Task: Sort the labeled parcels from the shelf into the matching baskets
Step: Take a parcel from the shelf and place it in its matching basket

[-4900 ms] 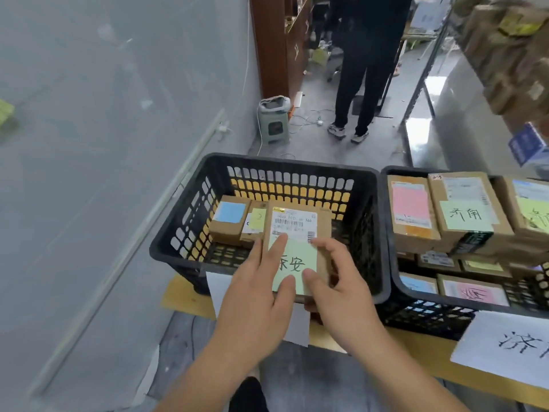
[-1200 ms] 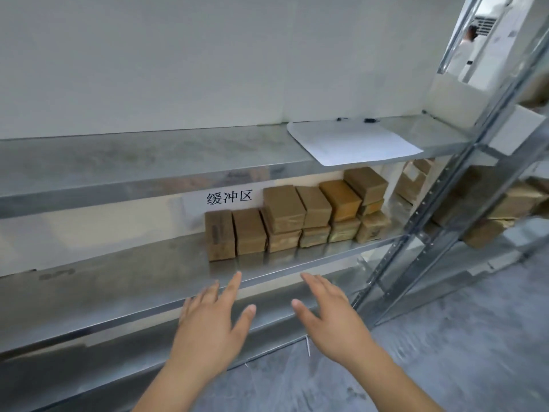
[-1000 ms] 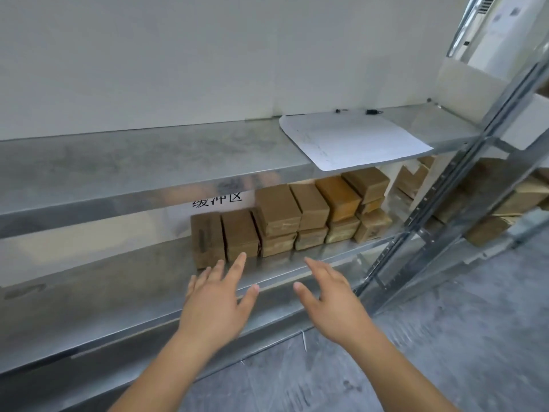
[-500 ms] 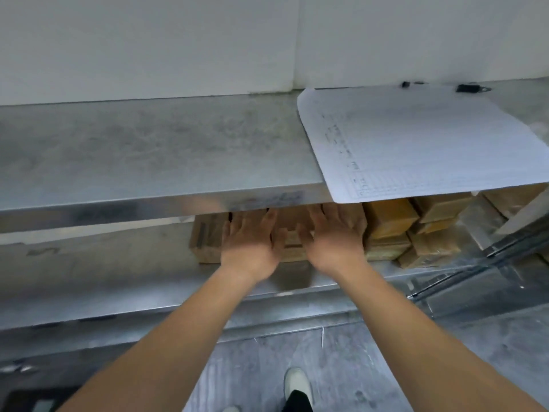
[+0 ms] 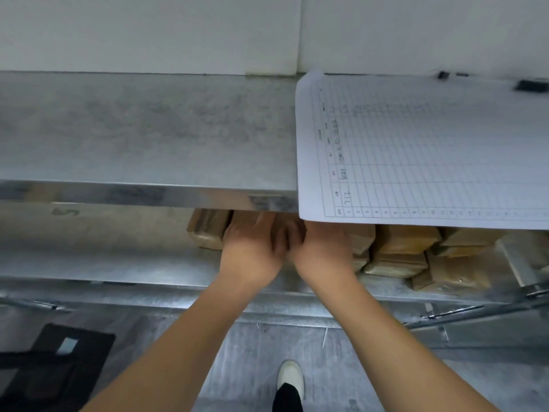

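- Both hands have pushed further in under the upper shelf than half a second ago, and the view has closed in on the shelf edge, so the fingertips are now hidden beneath it.
- At far left, a dark mat lies on the floor below the rack.
- The lower shelf carries a row of brown parcels running left to right along it, their long sides going back toward the wall; some are stacked two high.
- The leftmost parcel stands just left of the hands, partly hidden by the upper shelf.
- The left hand lies palm down on a parcel in the row, fingers reaching back over its top; whether they curl round it cannot be told.
- The right hand lies beside it, thumbs nearly touching, also palm down on the boxes; its grip cannot be told either.
- A gridded paper sheet lies on the upper shelf, overhanging its front edge above the right hand.
- One white shoe shows on the floor between the forearms.
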### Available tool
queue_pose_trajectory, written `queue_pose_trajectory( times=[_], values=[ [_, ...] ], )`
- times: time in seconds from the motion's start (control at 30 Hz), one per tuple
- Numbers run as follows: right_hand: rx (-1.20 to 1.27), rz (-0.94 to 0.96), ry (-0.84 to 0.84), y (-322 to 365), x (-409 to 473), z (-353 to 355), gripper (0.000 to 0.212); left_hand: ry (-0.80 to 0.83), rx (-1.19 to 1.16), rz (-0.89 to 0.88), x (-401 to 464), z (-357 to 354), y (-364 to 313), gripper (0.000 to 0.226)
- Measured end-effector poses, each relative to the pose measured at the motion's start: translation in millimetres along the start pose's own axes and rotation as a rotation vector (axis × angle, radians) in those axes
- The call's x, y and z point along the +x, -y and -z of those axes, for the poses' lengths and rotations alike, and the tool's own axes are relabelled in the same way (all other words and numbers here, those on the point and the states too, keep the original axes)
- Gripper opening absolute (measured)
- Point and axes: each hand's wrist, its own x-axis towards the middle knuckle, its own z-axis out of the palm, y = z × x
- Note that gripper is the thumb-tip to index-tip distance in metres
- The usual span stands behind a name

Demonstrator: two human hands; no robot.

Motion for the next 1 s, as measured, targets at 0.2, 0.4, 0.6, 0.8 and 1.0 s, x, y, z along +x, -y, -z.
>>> queue_pose_trajectory(
  times=[0.2, 0.4, 0.6, 0.8, 1.0],
  values=[
    [0.158, 0.108, 0.157, 58, -40, 2, 0.067, 0.010, -0.112, 0.314, -62, 79, 12, 0.075],
    [0.167, 0.165, 0.588, 145, -93, -25, 0.098, 0.041, -0.131, 0.542, -155, 148, 71, 0.097],
    [0.115, 0.397, 0.681, 245, -187, -86, 0.040, -0.173, -0.094, 0.768, -275, 210, 138, 0.035],
    [0.148, 0.724, 0.692, 344, -294, -132, 0.031, -0.312, -0.005, 0.939, -403, 286, 182, 0.036],
    [0.283, 0.799, 0.798, 411, -377, -162, 0.013, -0.431, 0.103, 1.143, -500, 337, 208, 0.025]
  ],
)
